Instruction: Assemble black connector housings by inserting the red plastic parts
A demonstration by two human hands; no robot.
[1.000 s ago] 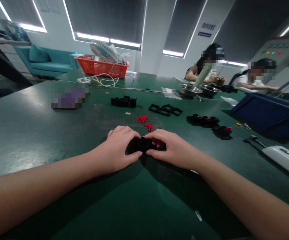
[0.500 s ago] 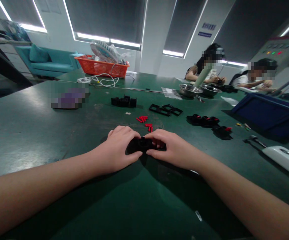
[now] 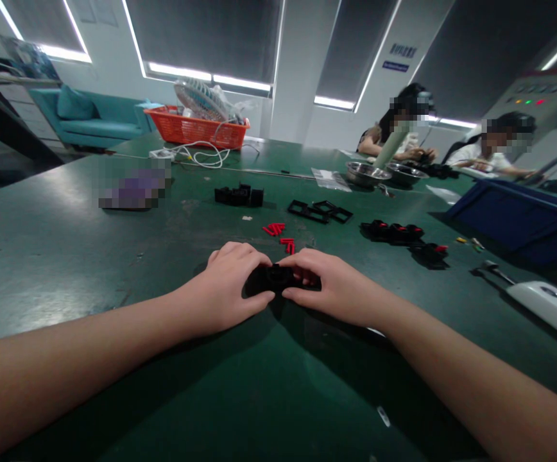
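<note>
Between my two hands is a black plastic part [image 3: 279, 276], low over the green table [image 3: 240, 391]. My left hand [image 3: 233, 282] grips its left end, thumb on the near side and fingers on the far side. On the right end, my right hand [image 3: 329, 282] holds it in the same way, with some fingertips showing behind it. Just beyond the hands lie several small red pins [image 3: 274, 229]. Farther off are a black block-shaped part [image 3: 239, 195] and several flat black frames [image 3: 319, 211]. To the right, black parts with red pieces [image 3: 391, 232] rest on the table.
A white tool with a metal shaft [image 3: 550, 298] lies at right, near a blue bin [image 3: 519, 215]. Metal bowls [image 3: 368, 174] stand farther back, before two seated people. An orange basket [image 3: 196, 128] and a white cable [image 3: 204, 155] sit at the far left.
My hands and the black part keep their place. At the far right, one co-worker's raised hand has come down.
</note>
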